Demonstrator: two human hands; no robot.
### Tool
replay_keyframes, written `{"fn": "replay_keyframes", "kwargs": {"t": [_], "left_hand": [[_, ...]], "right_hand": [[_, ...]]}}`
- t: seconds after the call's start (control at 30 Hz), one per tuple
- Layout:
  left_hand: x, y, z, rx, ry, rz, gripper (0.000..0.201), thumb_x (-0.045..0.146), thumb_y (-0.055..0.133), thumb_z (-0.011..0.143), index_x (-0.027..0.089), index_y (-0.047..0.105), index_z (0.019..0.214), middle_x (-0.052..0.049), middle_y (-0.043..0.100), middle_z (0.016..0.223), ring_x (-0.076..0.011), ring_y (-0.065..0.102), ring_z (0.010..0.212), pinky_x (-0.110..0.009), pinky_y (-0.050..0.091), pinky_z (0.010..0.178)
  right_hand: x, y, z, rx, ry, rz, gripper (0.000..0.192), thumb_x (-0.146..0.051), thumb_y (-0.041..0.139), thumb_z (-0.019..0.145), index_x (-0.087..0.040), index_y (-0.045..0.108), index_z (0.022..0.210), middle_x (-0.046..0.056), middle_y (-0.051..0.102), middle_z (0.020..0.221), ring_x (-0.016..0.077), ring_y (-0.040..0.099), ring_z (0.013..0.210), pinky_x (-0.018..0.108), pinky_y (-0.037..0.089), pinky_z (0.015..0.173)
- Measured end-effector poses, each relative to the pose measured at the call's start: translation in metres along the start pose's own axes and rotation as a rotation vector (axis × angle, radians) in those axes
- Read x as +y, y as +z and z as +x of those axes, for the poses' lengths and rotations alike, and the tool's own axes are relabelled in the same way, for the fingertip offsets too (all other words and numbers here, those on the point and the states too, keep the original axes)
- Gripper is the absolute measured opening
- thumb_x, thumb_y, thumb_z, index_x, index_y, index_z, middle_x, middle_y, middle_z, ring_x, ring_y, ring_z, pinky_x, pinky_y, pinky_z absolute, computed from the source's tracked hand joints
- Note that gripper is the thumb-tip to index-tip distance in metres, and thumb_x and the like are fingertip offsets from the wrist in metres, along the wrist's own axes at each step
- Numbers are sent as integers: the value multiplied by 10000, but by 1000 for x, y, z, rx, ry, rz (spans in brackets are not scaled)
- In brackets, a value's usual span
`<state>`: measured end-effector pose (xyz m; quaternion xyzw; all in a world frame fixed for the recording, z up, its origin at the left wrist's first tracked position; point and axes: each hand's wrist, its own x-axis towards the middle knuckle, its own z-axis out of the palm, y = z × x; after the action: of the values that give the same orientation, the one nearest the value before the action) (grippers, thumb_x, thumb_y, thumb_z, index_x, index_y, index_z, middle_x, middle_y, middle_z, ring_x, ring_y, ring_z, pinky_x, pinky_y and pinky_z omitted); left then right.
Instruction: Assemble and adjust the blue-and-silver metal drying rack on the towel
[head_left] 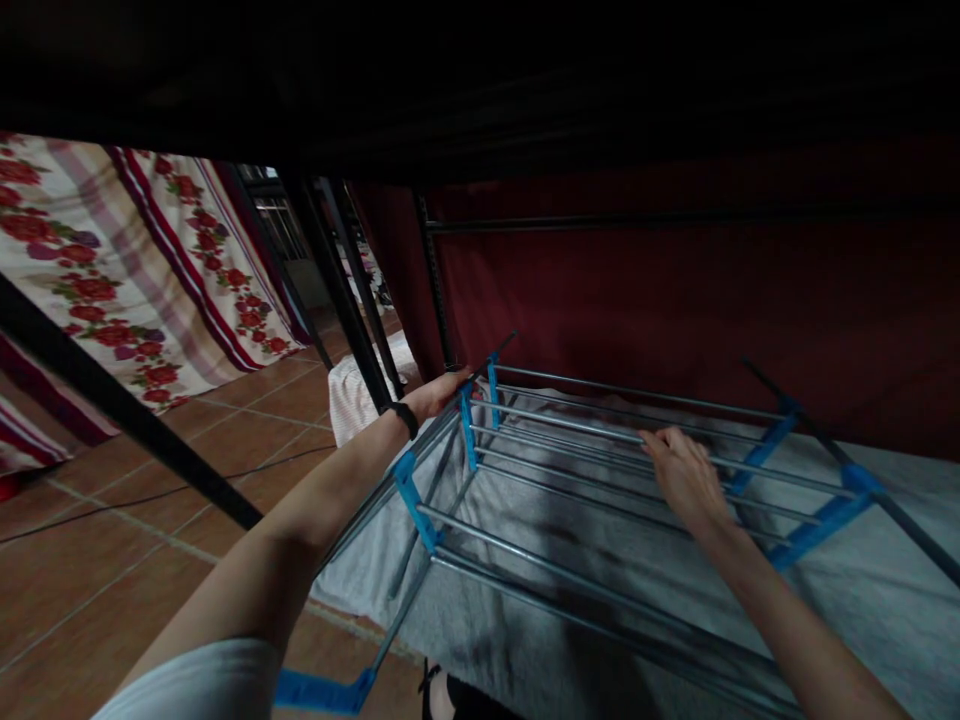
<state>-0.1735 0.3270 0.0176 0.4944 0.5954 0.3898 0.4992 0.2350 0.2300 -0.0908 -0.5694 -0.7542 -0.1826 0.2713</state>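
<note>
A drying rack (pixel 555 572) of grey metal rods with blue plastic joints lies on a grey cloth (pixel 570 670) under a dark overhead frame. My left hand (pixel 441 393), with a dark band at the wrist, is at the rack's far left end near a blue joint; its fingers are closed around the rack's side, partly hidden by the frame. My right hand (pixel 681 470) is wrapped over one of the long rods toward the right. Blue brackets (pixel 825 515) join the rods on the right side.
A dark red curtain (pixel 637 300) hangs behind the rack. Black metal posts (pixel 345 285) stand to the left. Beyond them hangs a floral cloth (pixel 150 280) over a brown tiled floor (pixel 247 450), where a thin cable (pixel 165 493) runs. My foot shows at the bottom edge.
</note>
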Motion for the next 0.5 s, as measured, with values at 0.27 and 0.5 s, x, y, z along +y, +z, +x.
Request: {"fn": "replay_keyframes", "kwargs": {"t": [0.27,0.5], "left_hand": [[-25,6,18,-91,-189,-290,222,347,560,961,157,606,855,1,626,574,-127,595,455,-226,540,480],[-22,10,21,-69,-205,-308,189,299,631,928,146,600,822,22,588,549,-112,555,405,-207,495,407]], "right_hand": [[8,-3,-1,-5,-2,8,395,-222,361,993,-230,664,1246,97,613,981,242,547,866,392,405,795],[21,-3,-5,20,-29,30,378,-252,385,1006,-224,661,1263,103,628,1000,238,566,878,382,409,789]]}}
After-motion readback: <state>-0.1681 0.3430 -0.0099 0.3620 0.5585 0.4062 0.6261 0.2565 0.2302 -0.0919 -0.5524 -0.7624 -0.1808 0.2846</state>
